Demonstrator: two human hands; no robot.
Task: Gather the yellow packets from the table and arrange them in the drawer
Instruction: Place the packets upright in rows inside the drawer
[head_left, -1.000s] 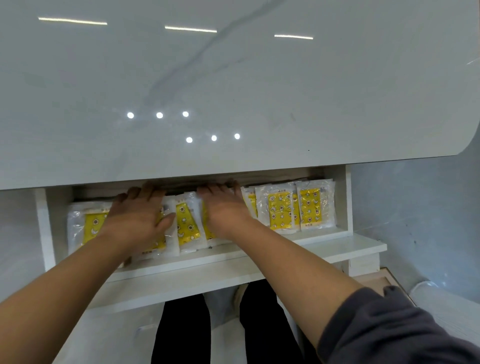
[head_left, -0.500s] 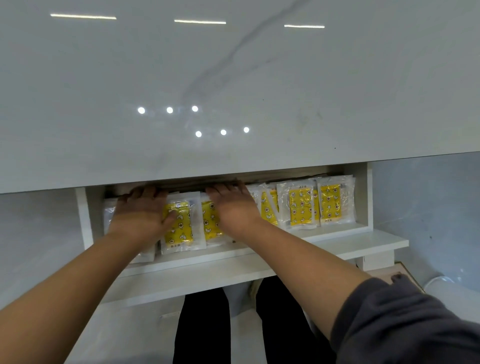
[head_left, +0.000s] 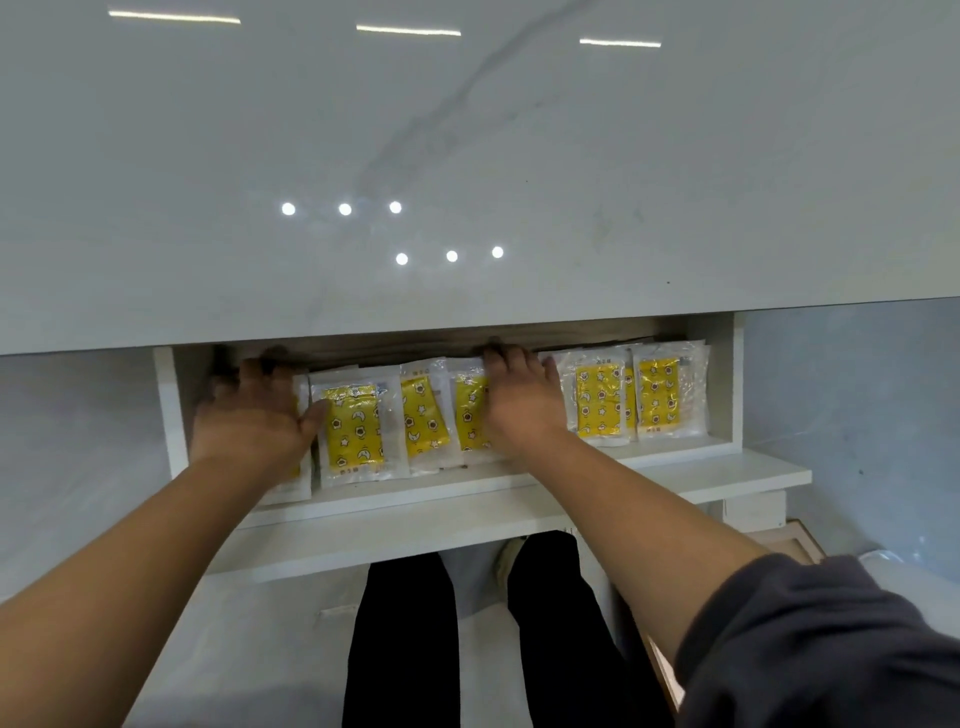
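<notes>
A white drawer (head_left: 519, 480) stands pulled out under the table edge. Several yellow packets in clear wrappers lie in a row inside it, such as one left of centre (head_left: 356, 431), one in the middle (head_left: 423, 415) and two at the right end (head_left: 657, 397). My left hand (head_left: 254, 415) lies flat, fingers spread, on the leftmost packets, which it mostly hides. My right hand (head_left: 519, 402) presses flat on packets right of centre. Neither hand grips anything.
The glossy white marble tabletop (head_left: 467, 156) fills the upper view and overhangs the drawer's back. A lower white shelf (head_left: 753, 475) juts out right. My dark-trousered legs (head_left: 400, 639) stand below. A wooden frame edge (head_left: 800, 540) sits at the right on the floor.
Both hands have shifted slightly apart over the packets; the left one slid toward the drawer's left end, uncovering the packet left of centre. The camera view moved a little.
</notes>
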